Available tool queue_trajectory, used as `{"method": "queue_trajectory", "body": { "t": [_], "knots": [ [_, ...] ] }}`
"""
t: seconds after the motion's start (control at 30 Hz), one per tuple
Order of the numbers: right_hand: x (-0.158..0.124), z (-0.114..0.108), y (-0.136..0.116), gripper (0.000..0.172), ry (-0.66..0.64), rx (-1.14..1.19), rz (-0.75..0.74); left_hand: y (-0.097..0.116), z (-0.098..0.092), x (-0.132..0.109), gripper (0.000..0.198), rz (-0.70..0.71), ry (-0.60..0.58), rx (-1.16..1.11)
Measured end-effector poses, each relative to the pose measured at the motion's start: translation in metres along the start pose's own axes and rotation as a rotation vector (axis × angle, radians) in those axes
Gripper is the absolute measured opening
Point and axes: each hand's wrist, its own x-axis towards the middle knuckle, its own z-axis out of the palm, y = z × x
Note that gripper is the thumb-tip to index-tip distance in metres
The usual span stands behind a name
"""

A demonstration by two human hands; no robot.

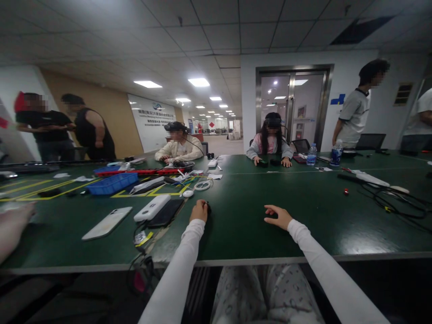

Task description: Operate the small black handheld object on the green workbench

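Under left hand [199,212], indistinct dark object [209,208]

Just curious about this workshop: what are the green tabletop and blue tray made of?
Green tabletop: probably a rubber or vinyl mat, semi-glossy; ceiling lights reflect softly in it. Blue tray: likely moulded plastic, matte, uniformly bright colour.

Counts around the green bench [243,225]
Six other people [180,146], two of them seated in headsets, plus one stray hand [11,227] at the left edge; the wearer's left hand [199,211] and right hand [277,216]; two water bottles [311,154]; two phones [107,222]; one white power bank [151,207]; one blue tray [112,183].
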Motion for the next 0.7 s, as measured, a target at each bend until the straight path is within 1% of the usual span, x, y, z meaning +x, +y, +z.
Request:
{"method": "queue_trajectory", "body": {
  "t": [0.1, 0.23, 0.3, 0.7],
  "knots": [
    [0.0004, 0.0010, 0.0020, 0.058, -0.005, -0.004, 0.000, -0.0066, -0.0054, 0.0003, 0.024, -0.007, 0.036, 0.033],
    [-0.0002, 0.0008, 0.0018, 0.058, -0.007, -0.003, -0.001, -0.0049, -0.0085, -0.0021, 0.022, 0.028, 0.098, 0.097],
    [-0.0009, 0.0003, 0.0007, 0.057, -0.009, -0.005, -0.001, -0.0032, -0.0095, -0.0037, 0.021, 0.038, 0.111, 0.125],
    [-0.0016, 0.0004, -0.0006, 0.053, -0.014, 0.000, 0.014, -0.0004, -0.0106, -0.0077, 0.017, 0.033, 0.050, 0.174]
  ]
}}
